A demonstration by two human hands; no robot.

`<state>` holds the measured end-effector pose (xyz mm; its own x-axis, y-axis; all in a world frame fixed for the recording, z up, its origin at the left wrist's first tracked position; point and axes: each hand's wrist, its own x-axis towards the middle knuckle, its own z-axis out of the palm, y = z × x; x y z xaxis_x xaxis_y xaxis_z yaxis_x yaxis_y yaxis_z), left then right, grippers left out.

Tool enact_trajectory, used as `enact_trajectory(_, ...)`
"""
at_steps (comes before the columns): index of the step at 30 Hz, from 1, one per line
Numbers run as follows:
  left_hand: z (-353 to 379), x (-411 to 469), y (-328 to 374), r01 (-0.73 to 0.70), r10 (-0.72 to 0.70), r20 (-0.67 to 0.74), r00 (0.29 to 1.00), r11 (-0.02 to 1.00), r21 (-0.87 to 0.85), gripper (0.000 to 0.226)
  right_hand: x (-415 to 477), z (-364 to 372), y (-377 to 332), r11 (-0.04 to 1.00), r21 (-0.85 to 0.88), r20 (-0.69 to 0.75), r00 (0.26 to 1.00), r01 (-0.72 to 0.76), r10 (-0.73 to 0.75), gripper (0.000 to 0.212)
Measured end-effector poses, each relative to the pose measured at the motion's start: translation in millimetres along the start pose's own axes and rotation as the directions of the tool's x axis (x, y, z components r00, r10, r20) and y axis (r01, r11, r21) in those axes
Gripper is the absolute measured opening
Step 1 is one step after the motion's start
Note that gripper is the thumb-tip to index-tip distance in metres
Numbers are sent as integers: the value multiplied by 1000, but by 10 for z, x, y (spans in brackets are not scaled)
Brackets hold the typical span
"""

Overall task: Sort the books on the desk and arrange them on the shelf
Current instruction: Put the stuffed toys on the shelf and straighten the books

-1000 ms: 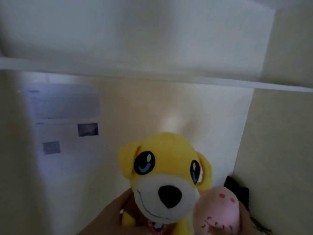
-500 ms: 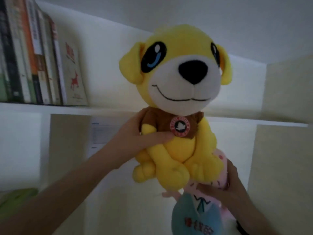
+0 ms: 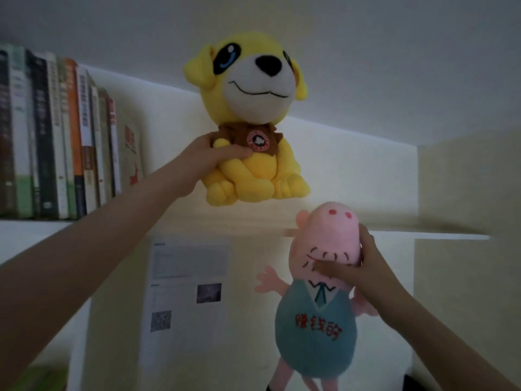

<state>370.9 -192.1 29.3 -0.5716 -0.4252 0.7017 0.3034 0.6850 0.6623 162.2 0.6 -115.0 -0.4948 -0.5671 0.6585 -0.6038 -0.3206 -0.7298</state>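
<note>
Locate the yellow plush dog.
Head view, upper centre: the yellow plush dog, gripped by the left hand, hangs right of the shelved books, above the pink pig plush.

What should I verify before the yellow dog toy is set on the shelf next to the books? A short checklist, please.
1. Grip of the left hand on the yellow dog, at its chest: ok.
2. Grip of the right hand on the pink pig, round its head: ok.
3. Dog's feet above the shelf board: ok.
4. Room to the right of the books: ok, only bare wall shows there.
5. Board deep enough for the dog: cannot tell.
</note>
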Motion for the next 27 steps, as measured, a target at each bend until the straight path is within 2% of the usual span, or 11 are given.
enact_trajectory(4, -102, 245, -231, 62, -62, -15, 998, 998, -17, 95, 135, 43, -144, 1000, 0, -7, 1000, 26, -26, 82)
enact_trajectory(6, -124, 349, -387, 107, -107, 5, 994, 994, -30, 97, 194, 63, -197, 999, 1, 3, 999, 36, -36, 84)
enact_trajectory(8, -141, 471, -551, 160, -159, 38, 987, 987, -32, 89, 241, 88, -261, 999, 14, 14, 999, 35, -35, 88)
enact_trajectory(10, -144, 572, -694, 221, -219, 68, 973, 975, -18, 72, 303, 98, -313, 999, 24, 24, 999, 48, -49, 92)
enact_trajectory(13, -151, 697, -880, 293, -292, 101, 951, 956, 9, 71, 403, 94, -384, 997, 25, 40, 997, 71, -72, 95)
enact_trajectory(16, -143, 778, -910, 318, -318, 187, 930, 948, 28, 66, 488, 75, -431, 996, 56, 45, 996, 75, -78, 95)
enact_trajectory(22, -49, 867, -917, 391, -383, 391, 837, 918, 63, 76, 530, 90, -379, 996, 72, 58, 997, 56, -60, 99)
enact_trajectory(24, 0, 912, -950, 396, -441, 307, 844, 896, 200, 78, 525, 77, -357, 991, 128, 65, 997, 29, -37, 100)
enact_trajectory(27, 42, 993, -997, 366, -437, 175, 882, 871, 329, 74, 505, 55, -349, 981, 195, 78, 997, 9, -25, 98)
